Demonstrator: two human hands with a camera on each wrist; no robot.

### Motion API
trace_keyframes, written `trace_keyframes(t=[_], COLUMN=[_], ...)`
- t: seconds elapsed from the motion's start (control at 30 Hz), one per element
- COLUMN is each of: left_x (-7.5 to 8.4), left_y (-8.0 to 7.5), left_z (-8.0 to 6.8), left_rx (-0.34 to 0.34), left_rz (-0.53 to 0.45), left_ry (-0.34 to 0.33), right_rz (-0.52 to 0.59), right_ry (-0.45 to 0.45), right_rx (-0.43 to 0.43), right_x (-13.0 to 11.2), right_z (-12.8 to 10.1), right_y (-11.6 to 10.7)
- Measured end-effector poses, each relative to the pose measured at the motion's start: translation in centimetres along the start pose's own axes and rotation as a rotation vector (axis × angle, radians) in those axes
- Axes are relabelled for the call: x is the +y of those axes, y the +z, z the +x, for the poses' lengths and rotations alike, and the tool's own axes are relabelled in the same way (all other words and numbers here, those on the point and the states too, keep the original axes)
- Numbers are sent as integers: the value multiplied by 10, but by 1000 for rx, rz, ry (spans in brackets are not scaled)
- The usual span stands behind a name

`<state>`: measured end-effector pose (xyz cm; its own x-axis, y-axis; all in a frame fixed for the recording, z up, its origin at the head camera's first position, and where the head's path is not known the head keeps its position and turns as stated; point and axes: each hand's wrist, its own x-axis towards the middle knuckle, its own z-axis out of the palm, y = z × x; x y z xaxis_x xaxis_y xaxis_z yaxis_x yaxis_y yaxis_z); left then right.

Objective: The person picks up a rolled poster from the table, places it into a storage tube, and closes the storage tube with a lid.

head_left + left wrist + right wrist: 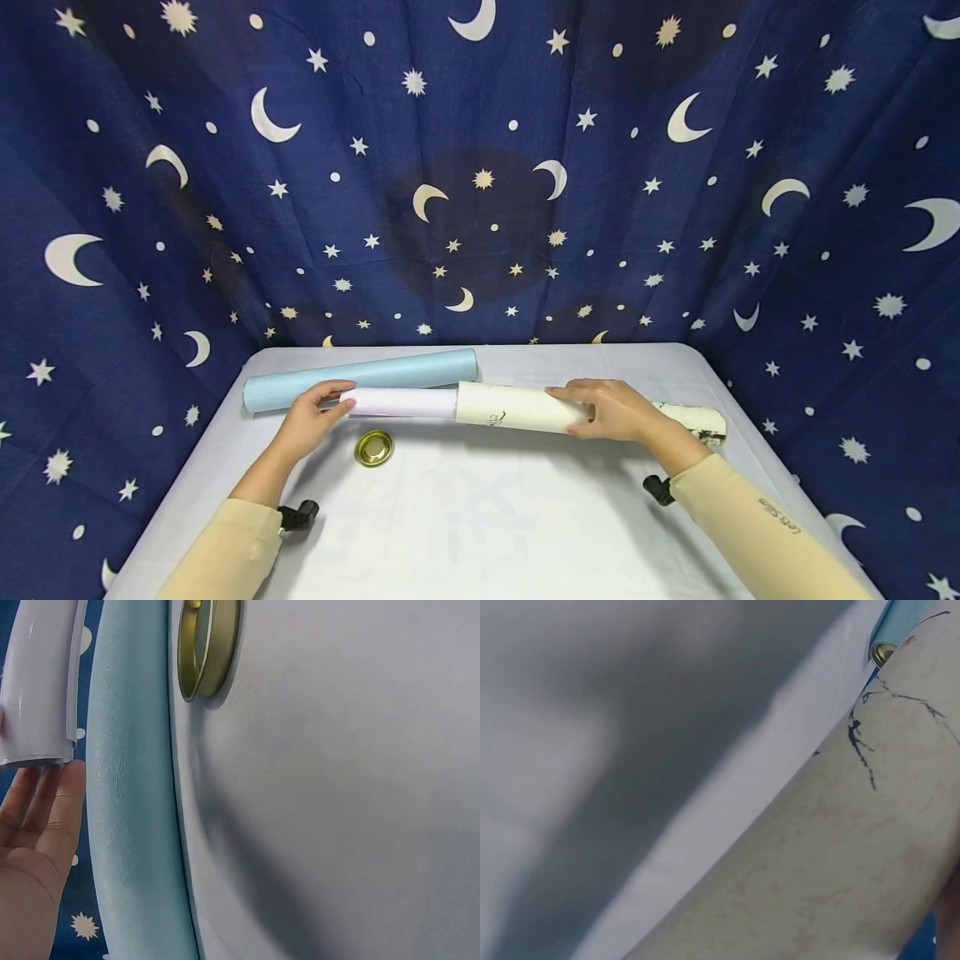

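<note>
Now left hand (311, 419) pinches glossy white roll (408, 402), right hand (613, 409) grips mottled cream tube (517, 407).

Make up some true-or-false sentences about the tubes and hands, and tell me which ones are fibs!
1. The right hand grips the cream tube. True.
2. The white roll is all the way inside the cream tube. False: part of it sticks out.
3. The left hand holds the white roll near its outer end. True.
4. The blue tube lies on the table. True.
5. The round gold piece sits on top of the blue tube. False: the round gold piece is on the table.
</note>
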<state>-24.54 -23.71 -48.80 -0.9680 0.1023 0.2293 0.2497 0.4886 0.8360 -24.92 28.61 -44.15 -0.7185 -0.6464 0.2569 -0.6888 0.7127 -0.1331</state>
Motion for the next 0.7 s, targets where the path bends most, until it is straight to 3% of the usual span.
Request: trace_keyframes(t=[0.7], left_x=[9], left_y=[15], left_z=[1], left_rx=[-7], left_rz=[-84], left_ry=[66], right_rz=[-1], right_ry=[24], right_rx=[-45], right_x=[-4], right_z=[2], right_y=[0])
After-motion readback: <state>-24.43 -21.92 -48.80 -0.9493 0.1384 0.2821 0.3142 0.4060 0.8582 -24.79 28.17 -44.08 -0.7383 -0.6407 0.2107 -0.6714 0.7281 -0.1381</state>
